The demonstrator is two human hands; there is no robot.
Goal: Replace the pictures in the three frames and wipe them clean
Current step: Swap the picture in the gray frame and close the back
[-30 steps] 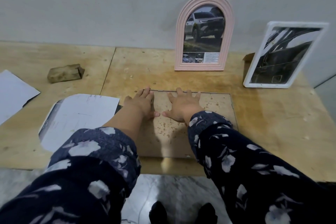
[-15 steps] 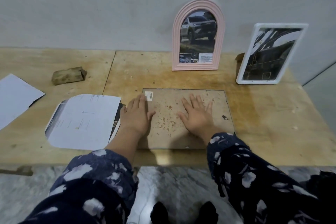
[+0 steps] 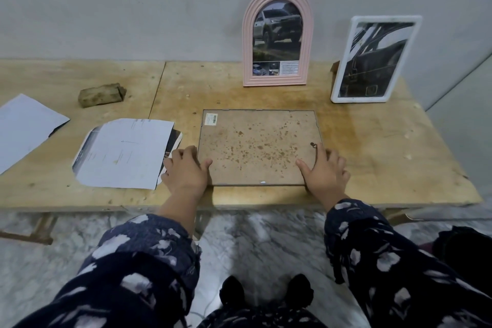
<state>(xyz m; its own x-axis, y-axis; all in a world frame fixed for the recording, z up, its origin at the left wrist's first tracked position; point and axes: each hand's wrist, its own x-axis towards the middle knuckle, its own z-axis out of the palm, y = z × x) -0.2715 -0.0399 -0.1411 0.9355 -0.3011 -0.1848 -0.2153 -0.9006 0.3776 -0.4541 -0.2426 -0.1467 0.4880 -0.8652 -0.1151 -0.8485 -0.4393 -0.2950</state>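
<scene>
Left hand [image 3: 186, 168] and right hand [image 3: 323, 170] gripping face-down frame [image 3: 258, 146] at near corners, fingers curled over side edges, by tabletop [image 3: 372, 168] front edge.

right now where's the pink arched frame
In the head view the pink arched frame stands upright against the wall at the table's back edge, right of centre, with the white frame to its right.

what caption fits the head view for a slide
Both hands, left hand and right hand, grip the face-down frame by its near corners.
</scene>
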